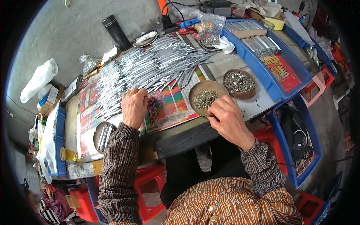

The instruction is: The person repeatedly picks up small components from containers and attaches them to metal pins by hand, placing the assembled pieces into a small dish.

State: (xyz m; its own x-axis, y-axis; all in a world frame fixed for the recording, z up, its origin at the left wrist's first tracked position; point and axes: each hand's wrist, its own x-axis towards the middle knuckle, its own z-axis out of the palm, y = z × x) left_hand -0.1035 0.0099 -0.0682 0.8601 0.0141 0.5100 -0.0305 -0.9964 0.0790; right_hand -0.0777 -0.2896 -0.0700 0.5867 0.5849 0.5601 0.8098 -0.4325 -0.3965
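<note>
A large heap of thin silver metal strips (150, 63) covers the middle of the table, on a printed colourful sheet (168, 108). At the heap's near edge is my left hand (134, 108), its fingers curled closed. What they hold, if anything, is hidden. My right hand (228, 120) is closed in a pinch over the near rim of a round bowl (198, 87) of small brass-coloured parts (205, 99). I cannot make out anything between those fingertips. Just right of it stands a second bowl (252, 93) full of small silvery pieces (238, 81).
A small dish (98, 129) with several silver strips lies near my left forearm. Close by is a glass of yellow liquid (68, 154). A blue tray (240, 47) with bundled silver pieces stands at right. A black flask (116, 33) is at the back; red stools (150, 191) sit below.
</note>
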